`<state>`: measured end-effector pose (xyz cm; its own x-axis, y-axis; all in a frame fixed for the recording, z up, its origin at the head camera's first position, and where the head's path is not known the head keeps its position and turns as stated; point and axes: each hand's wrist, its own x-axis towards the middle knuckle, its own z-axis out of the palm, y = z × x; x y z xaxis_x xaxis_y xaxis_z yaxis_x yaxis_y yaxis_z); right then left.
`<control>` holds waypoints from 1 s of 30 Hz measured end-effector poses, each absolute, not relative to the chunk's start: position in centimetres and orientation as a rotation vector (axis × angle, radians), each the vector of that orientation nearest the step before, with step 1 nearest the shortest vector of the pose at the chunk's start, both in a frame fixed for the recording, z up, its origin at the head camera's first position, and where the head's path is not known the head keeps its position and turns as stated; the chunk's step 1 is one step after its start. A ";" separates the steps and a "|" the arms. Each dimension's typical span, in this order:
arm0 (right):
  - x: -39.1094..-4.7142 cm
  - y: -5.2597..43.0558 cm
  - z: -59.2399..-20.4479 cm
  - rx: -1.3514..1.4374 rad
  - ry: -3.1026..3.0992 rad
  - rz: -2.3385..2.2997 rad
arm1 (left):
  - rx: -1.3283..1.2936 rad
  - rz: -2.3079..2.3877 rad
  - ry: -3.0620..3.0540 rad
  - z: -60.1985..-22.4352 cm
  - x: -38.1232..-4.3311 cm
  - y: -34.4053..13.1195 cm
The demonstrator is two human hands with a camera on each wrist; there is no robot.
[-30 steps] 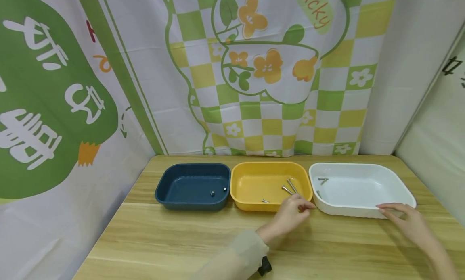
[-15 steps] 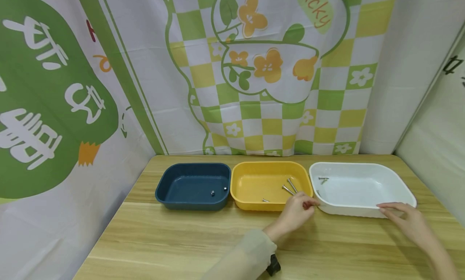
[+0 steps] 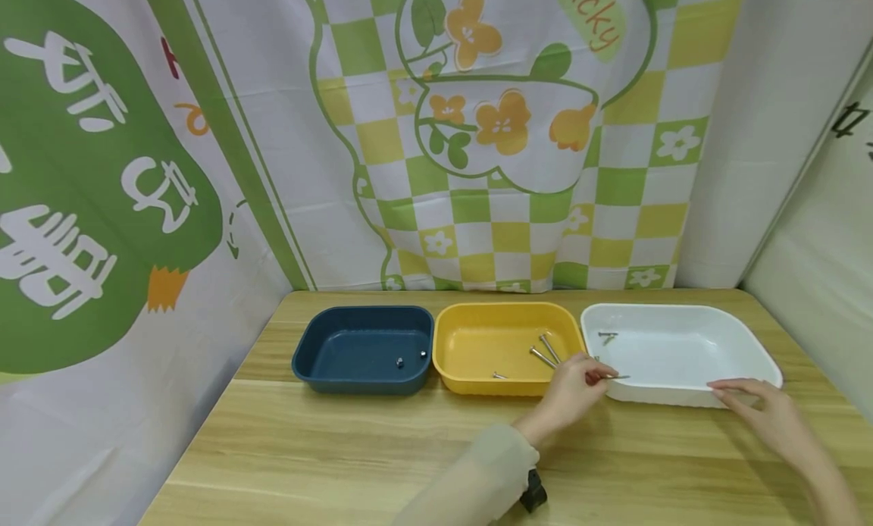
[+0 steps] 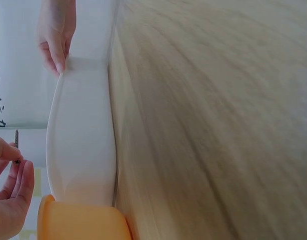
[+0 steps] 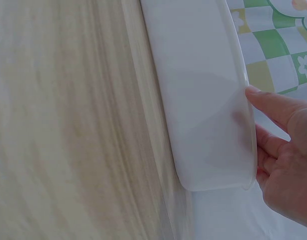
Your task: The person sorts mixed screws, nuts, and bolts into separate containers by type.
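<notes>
My left hand point(image 3: 573, 393) pinches a small screw point(image 4: 16, 140) between thumb and fingers, its threaded end sticking out. In the head view that hand is over the near left corner of the white tray point(image 3: 682, 396), beside the yellow tray point(image 3: 477, 387). My right hand point(image 3: 764, 416) holds the white tray's near rim toward its right end. In the right wrist view, the fingers point(image 5: 268, 140) go behind the rim, and a dark patch shows through the wall there. A few small screws point(image 3: 607, 335) lie in the white tray's left end.
Two long bolts point(image 3: 543, 355) and a shorter screw point(image 3: 500, 376) lie in the yellow tray. The dark blue tray point(image 3: 361, 386) at the left holds two small nuts point(image 3: 399, 362). All three trays stand in a row on the wooden table point(image 3: 307, 450), before a patterned curtain point(image 3: 505, 230).
My left hand has moved right, from the near edge of the yellow tray to over the white tray's corner, with the screw between its fingers. The right hand stays on the rim.
</notes>
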<state>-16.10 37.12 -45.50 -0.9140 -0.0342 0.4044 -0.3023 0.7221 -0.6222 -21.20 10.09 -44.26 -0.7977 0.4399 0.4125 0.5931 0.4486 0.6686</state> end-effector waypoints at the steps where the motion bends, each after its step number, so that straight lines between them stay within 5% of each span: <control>1: -16.1 37.1 -45.5 0.255 -2.568 1.016 | -0.902 -1.270 -2.528 -44.2 -21.2 10.3; 30: -16.1 37.2 -45.6 0.247 -2.569 0.993 | -0.936 -1.010 -2.642 -44.0 -22.9 12.7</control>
<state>-16.12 37.21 -45.61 -0.9145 -0.0281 0.4035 -0.2922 0.7358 -0.6109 -22.94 12.73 -44.03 -0.7907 0.4989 0.3547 0.6083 0.5754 0.5468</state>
